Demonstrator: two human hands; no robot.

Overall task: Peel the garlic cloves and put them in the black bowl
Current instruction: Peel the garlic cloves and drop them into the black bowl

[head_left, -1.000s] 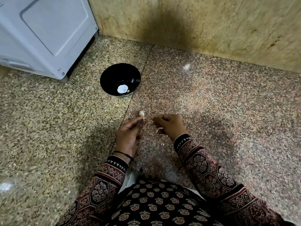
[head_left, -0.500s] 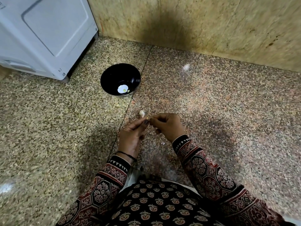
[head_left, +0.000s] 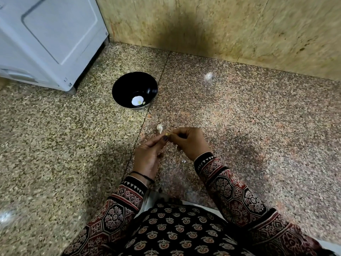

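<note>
One garlic clove (head_left: 166,134), small, light, likely slippery: was pinched jointly by left hand (head_left: 147,156) and right hand (head_left: 189,142); best held by its ends.

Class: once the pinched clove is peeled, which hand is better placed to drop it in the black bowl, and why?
Likely the left hand. Both hands pinch the clove, but the bowl sits ahead and to their left, so the right hand would have to cross over.

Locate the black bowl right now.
Head view, left of centre: the black bowl sits on the floor just right of the white appliance, beyond the left hand.
</note>
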